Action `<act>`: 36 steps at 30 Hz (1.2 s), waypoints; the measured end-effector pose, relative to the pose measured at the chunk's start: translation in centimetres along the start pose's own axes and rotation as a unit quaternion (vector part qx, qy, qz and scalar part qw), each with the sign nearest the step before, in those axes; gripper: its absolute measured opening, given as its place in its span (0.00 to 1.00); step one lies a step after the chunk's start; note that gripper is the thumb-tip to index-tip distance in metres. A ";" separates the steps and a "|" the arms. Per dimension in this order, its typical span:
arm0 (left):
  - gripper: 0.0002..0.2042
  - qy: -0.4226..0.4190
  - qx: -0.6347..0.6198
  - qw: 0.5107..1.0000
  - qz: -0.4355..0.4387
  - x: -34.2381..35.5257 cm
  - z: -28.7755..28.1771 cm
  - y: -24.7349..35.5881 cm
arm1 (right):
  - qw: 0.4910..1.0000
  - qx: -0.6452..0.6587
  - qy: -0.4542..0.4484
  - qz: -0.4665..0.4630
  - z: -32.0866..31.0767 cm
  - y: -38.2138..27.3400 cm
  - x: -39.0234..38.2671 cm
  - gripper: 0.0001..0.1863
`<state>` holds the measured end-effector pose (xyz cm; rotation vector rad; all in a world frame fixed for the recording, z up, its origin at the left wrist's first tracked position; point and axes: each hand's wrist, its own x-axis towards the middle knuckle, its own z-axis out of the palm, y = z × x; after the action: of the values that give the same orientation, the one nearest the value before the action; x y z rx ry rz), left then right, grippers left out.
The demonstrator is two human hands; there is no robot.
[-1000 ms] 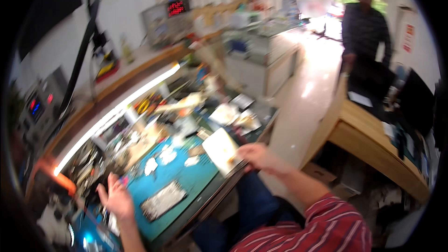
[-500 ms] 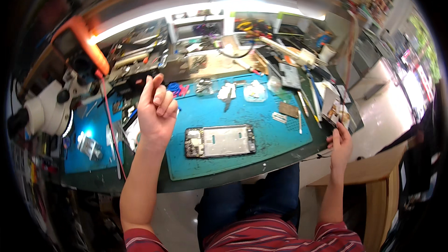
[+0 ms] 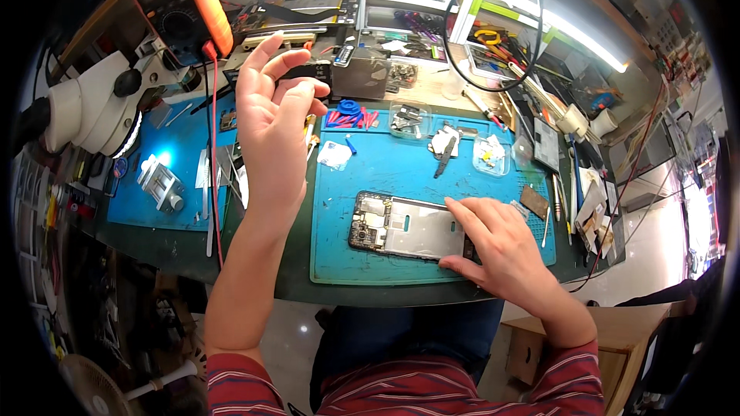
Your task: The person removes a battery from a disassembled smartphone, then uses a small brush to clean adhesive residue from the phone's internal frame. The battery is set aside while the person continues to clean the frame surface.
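Observation:
An opened phone (image 3: 422, 225) lies flat on the blue work mat (image 3: 362, 271), its silver inner frame facing up and a circuit board at its left end. My right hand (image 3: 505, 250) spans the phone's right end, with the thumb at the near edge and fingers at the far edge, covering that end. My left hand (image 3: 274, 112) is raised above the left side of the mat, fingers loosely bent and apart, with nothing visible in it.
A microscope (image 3: 96, 108) and an orange multimeter (image 3: 181, 11) stand at the left. Small plastic boxes, one a clear tub (image 3: 491, 156), line the mat's far side. Tweezers and sticks lie at the right. A red cable (image 3: 215, 162) hangs left of my left arm.
My right hand has come from the clutter at the right edge onto the phone's right end. My left hand stays raised, its fingers more spread. The whole view has shifted.

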<state>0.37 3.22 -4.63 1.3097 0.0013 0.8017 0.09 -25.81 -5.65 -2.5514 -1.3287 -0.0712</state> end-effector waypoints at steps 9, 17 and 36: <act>0.22 -0.297 0.234 0.920 -0.099 -1.1 -1.4 0.7 | 0.995 0.053 -0.079 -0.001 -0.2 1.7 2.3 0.36; 0.29 -0.321 0.296 0.893 -0.112 -6.6 -3.0 0.9 | 0.970 0.184 -0.150 0.057 -1.0 2.2 3.4 0.29; 0.23 -0.341 0.400 0.786 0.324 -11.0 -1.5 1.6 | 0.964 -0.033 0.218 -0.149 1.2 1.2 -3.9 0.19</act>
<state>-9.19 -1.15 -8.45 2.4390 -0.8109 0.8779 -1.29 -29.28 -7.65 -2.1823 -1.5212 -0.6999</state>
